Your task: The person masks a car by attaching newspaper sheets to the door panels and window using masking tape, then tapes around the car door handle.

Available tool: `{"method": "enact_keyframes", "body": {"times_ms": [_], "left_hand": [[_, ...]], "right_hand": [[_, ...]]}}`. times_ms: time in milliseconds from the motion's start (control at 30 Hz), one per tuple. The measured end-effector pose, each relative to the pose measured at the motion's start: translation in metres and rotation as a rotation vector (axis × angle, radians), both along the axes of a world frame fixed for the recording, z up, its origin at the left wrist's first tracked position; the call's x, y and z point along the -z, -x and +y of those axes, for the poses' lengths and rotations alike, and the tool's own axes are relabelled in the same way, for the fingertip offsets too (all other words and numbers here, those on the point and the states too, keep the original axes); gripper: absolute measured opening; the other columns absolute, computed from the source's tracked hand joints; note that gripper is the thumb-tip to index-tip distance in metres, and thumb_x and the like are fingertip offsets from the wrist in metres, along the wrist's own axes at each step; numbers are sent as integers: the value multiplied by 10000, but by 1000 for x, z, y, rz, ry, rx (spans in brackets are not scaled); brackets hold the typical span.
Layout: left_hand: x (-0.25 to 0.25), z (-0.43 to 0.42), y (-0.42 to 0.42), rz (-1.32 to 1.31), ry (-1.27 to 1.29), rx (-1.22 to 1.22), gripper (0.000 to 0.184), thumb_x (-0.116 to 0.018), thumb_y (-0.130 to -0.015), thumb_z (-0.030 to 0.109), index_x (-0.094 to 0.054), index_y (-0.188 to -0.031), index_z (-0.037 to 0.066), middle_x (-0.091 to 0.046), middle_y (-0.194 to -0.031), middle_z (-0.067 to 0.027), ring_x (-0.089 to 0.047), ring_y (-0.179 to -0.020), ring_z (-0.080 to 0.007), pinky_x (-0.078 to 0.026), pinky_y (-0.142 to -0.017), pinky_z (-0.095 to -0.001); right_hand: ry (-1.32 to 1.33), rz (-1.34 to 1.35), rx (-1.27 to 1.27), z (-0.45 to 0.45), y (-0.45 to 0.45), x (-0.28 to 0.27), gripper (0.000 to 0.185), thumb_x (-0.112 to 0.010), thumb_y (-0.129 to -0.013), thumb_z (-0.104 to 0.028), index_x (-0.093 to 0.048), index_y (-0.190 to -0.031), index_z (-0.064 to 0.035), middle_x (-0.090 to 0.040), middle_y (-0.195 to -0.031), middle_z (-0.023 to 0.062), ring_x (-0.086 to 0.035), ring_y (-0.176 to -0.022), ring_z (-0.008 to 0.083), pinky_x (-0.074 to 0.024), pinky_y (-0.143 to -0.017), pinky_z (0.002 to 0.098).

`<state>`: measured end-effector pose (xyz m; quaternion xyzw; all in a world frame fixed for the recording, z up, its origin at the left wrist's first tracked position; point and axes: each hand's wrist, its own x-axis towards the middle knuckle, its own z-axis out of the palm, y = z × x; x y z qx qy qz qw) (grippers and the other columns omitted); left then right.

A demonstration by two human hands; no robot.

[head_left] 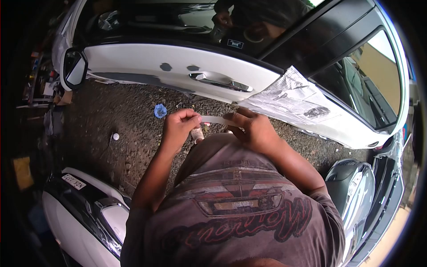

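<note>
A: From where I'm standing it's all rough gravelly ground (102, 111) underfoot. There's a crumpled blue thing (160, 111) lying on it near the car, plus a small round white thing (116, 136) further left.

B: And the white car (142, 55) right in front, yeah? Looks like it's got grey patches (165, 66) near the door handle (220, 82).

A: Yep, and printed newspaper (289, 91) over the panel to the right of the handle. Another vehicle with a number plate (74, 181) sits at the lower left, and it's pretty cluttered past the side mirror (74, 69).

B: So what's in the hands?

A: A pale, narrow strip (214, 119), held up over the gravel between the person's body and the car. Left hand (180, 127) has thumb and finger pinched on one end, right hand (254, 129) is pinching the other.

B: Which way's it lying?

A: Long axis goes sideways, hand to hand, so across the person's front and roughly along the car's side. One end points left, the other right, with a tiny dip to the right. Fingers hide the right tip, so can't tell exactly where it stops.
</note>
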<state>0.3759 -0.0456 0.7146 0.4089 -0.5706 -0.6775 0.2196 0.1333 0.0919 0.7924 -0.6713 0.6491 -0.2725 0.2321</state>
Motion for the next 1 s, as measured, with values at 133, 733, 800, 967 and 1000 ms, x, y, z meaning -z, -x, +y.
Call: {"method": "enact_keyframes", "body": {"times_ms": [133,733,800,967,1000], "left_hand": [[11,-2,17,72,-244,-40,89,-787,-977,26,-774,-1037,-39,-732,-1007,-55,-674,-830,-106,-547,-776,-258],[-19,-34,27,120,421,124,49,-795,-916,-51,-757,-945,-54,-673,-1133,-113,-729,-847,-113,-606,-722,-253],[-35,-29,21,121,416,135,54,-797,-908,-56,-757,-943,-52,-674,-1141,-120,-744,-834,-122,-608,-699,-252],[-49,-12,7,80,519,195,83,-802,-915,-68,-764,-976,-28,-616,-1205,-131,-713,-902,-130,-608,-742,-254],[-50,-10,6,97,577,168,107,-812,-900,-72,-766,-984,-25,-622,-1185,-137,-715,-884,-140,-608,-734,-261]], "right_hand": [[12,7,67,5,3,3,360,-783,-911,-114,-758,-1270,-103,-742,-1097,152,-773,-901,401,-636,-788,484],[-343,-156,98,1,22,-29,345,-647,-1058,-176,-701,-1383,-74,-779,-840,186,-782,-800,345,-592,-757,428],[-440,-147,47,-1,23,-32,360,-619,-1078,-114,-685,-1428,-61,-797,-907,208,-794,-784,282,-591,-758,402],[-433,-308,104,-4,19,-11,207,-605,-1071,-60,-711,-1244,-21,-722,-775,76,-647,-629,141,-527,-647,323],[-430,-312,99,-5,18,-6,207,-605,-1071,-60,-711,-1244,-21,-722,-775,76,-647,-629,141,-527,-647,323]]}}
